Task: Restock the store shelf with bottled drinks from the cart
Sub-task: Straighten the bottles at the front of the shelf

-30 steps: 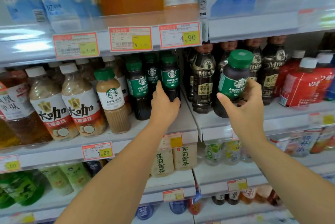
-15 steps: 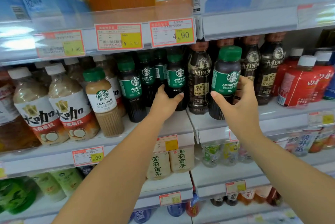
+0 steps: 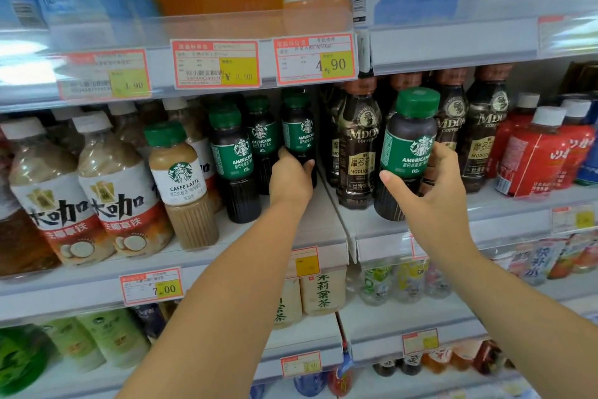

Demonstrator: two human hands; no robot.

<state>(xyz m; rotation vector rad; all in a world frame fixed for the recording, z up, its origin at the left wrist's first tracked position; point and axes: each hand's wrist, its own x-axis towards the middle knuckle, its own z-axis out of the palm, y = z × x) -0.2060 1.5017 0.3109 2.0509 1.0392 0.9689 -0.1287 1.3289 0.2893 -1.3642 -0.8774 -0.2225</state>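
Right hand [image 3: 433, 191] has lowered its held Americano bottle [image 3: 409, 146] a little, so it now hangs in front of the Moduo coffee bottles [image 3: 356, 146]. Left hand [image 3: 291, 178] has wrapped its thumb round the rear Americano bottle [image 3: 299, 136].

Right hand: fingers and thumb curl round the label. The bottle is upright and clear of the shelf [image 3: 323, 230], label facing out, probably so it lands front-facing.

Left hand: grips the rear bottle low on its body. That bottle stands on the shelf at the right end of the Americano row, back and right of the front Americano bottle [image 3: 238, 159].

Judgement: the left hand is shifting or steadying stock to open a slot on the bare shelf patch in front of it. That way the new bottle joins its own brand lane, not the Moduo one.

Caffe latte bottle [image 3: 181, 178] stands just left of the row. Cart not in view.

Risk: the rows are packed tight, so neighbours tip easily.
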